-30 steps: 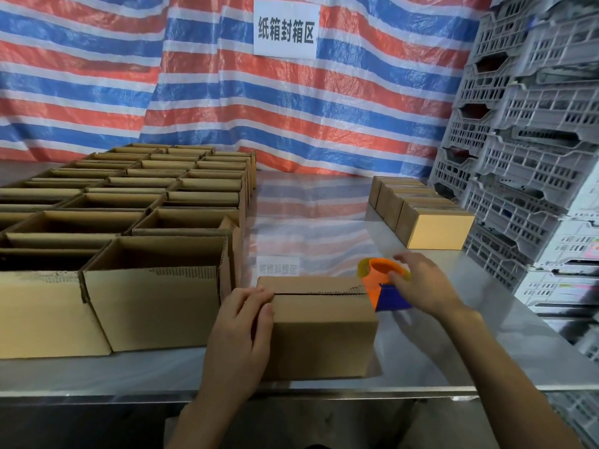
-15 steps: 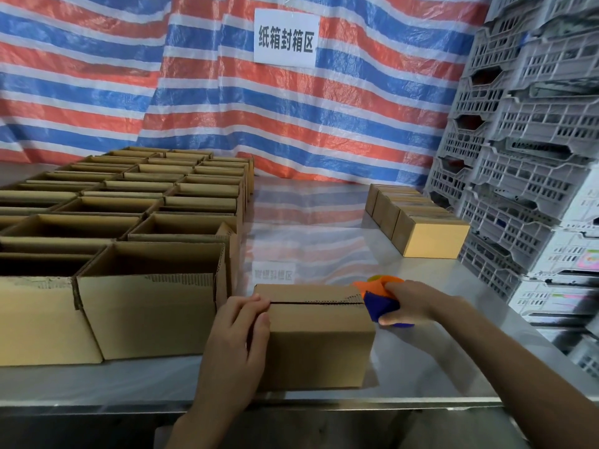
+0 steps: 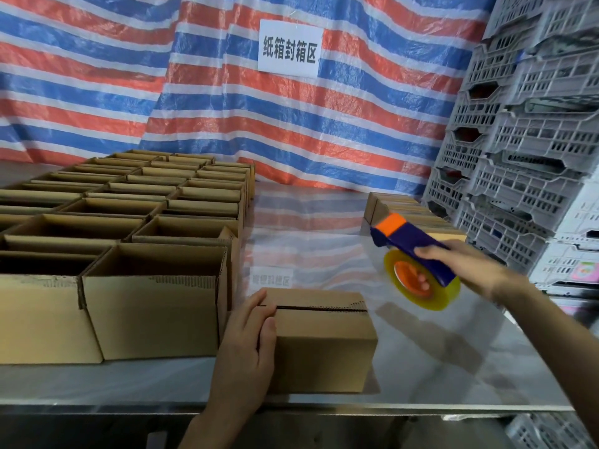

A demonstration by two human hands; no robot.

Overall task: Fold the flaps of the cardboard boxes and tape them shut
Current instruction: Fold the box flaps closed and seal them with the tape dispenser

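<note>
Open boxes (image 3: 155, 299) at 9 o'clock: flaps unfolded. Left hand (image 3: 246, 345), fingers laid flat, presses the flaps of the closed box (image 3: 321, 338) at 6 o'clock on the table (image 3: 437, 367). Seam untaped. Right hand (image 3: 470, 267) grips the tape dispenser (image 3: 418, 264), raised at 2 o'clock. Advise: start the tape past the seam's right end and keep the flaps pressed. The tape's free end is probably hidden underneath.

Matt cardboard box (image 3: 324, 348), glossy metal table (image 3: 421, 367)
</note>
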